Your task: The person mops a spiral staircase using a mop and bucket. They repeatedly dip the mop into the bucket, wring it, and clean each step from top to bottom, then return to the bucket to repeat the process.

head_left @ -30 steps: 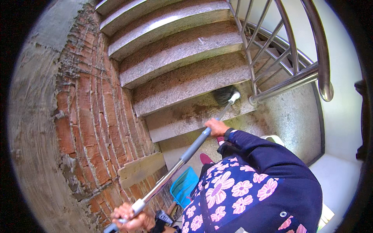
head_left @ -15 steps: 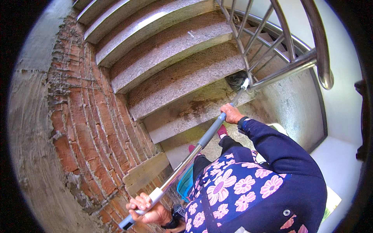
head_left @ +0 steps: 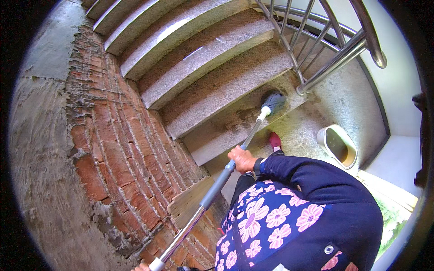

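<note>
A mop slants across the view, its grey and chrome handle point(head_left: 211, 194) running from the lower left up to the stairs. My right hand point(head_left: 242, 159) is wrapped round the grey upper part of the handle. At the bottom edge my left hand point(head_left: 142, 267) shows only in part, closed on the handle by its white collar. The dark, wet-looking mop head point(head_left: 275, 102) with a white socket point(head_left: 265, 110) rests on the lowest visible step point(head_left: 226, 131), where a dark damp patch spreads.
Speckled stone stairs point(head_left: 226, 77) climb away, with a metal railing point(head_left: 332, 63) on the right. A white oval bucket point(head_left: 322, 137) of murky water stands at the right. Bare brick wall point(head_left: 113, 149) lines the left, a wooden board point(head_left: 192, 201) at its foot. One red shoe point(head_left: 274, 139) shows.
The mop head has moved left along the step, away from the railing post. Both hands have shifted with the handle, the left nearly out of view. The bucket now shows fully.
</note>
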The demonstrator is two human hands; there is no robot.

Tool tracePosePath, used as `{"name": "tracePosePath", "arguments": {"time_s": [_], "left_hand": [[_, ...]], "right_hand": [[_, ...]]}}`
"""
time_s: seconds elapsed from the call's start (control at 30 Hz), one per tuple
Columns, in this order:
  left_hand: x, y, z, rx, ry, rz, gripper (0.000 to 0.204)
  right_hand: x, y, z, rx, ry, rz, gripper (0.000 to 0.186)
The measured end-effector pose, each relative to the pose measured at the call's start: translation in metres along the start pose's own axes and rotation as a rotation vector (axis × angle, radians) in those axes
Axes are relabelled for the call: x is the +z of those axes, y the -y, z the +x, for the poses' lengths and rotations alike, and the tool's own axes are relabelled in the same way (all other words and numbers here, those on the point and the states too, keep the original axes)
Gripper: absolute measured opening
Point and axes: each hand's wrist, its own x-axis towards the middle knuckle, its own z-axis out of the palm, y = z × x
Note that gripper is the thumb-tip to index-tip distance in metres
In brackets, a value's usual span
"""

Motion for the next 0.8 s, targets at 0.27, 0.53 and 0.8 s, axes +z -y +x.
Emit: {"name": "tracePosePath", "arguments": {"time_s": [0.27,0.53,0.8], "left_hand": [[-0.012,-0.103,0.000,0.272,-0.194,0.241,0.034],[-0.012,-0.065,0.017,0.126,0.173,0.110,0.042],[0.070,0.065,-0.012,-0.034,0.107,-0.176,0.030]], "right_hand": [[0.032,0.111,0.015,-0.391,0.243,0.130,0.016],[0.021,0.035,-0.017,-0.377,0.152,0.178,0.023],[-0.047,-0.118,-0.055,-0.032,-0.054,0.038,0.019]]}}
